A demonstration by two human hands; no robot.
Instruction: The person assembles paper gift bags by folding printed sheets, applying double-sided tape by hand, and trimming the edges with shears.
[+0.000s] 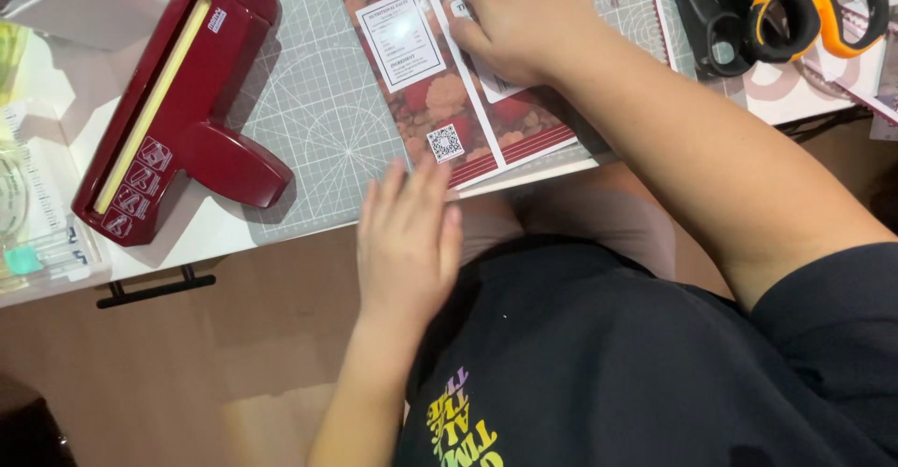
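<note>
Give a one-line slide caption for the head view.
Right hand presses a red printed label sheet flat on a grey cutting mat, left hand at its near edge, dark red tape dispenser alongside.

Glossy printed paper sheet [440, 83] on a matt gridded cutting mat [318, 111]; smooth, shiny dark-red plastic tool [178, 102]

A dark red T-shaped tool [178, 102] with a pale yellow strip along its length lies on the grey gridded cutting mat [318, 111], which covers part of the white counter [196, 238]. Orange-handled scissors [814, 4] (partly cut off by the frame) rest at the far right.
</note>
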